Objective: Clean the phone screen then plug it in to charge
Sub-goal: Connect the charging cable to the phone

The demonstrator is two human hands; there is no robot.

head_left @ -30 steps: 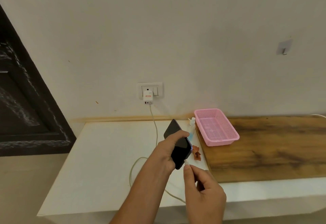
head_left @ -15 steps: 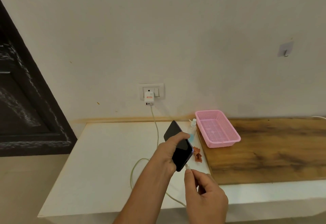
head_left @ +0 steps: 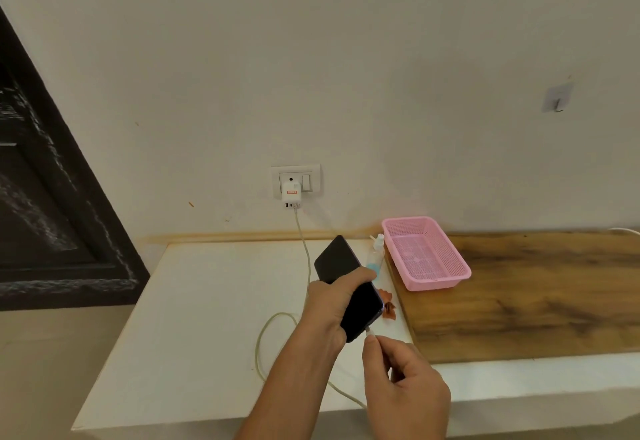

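- The slim black glass-fronted phone [head_left: 337, 261] is held up over the white countertop [head_left: 194, 318], tilted, its top end pointing toward the wall and its dark screen facing up.
- The left hand [head_left: 329, 304] grips the phone around its middle, with the thumb laid across the screen and the fingers curled under the back.
- The right hand [head_left: 408, 384] sits just below the phone's lower end, pinching the small white plug [head_left: 370, 331] of the pale charging cable [head_left: 273, 322] between thumb and forefinger.
- The plug meets the phone's bottom edge; I cannot tell whether it is fully seated.
- The two hands are close together, the phone's lower end between them.
- From the right hand the cable loops across the countertop and climbs to the white charger block [head_left: 291, 194], which sits in the white wall socket plate [head_left: 311, 171].
- Just beyond the phone stands a small clear spray bottle of blue liquid [head_left: 376, 252], beside a pink plastic mesh basket [head_left: 426, 280].
- The basket rests on the brown wooden board [head_left: 536, 294] to the right.
- A small reddish-brown scrap [head_left: 389, 308] lies on the countertop near the phone's lower end.
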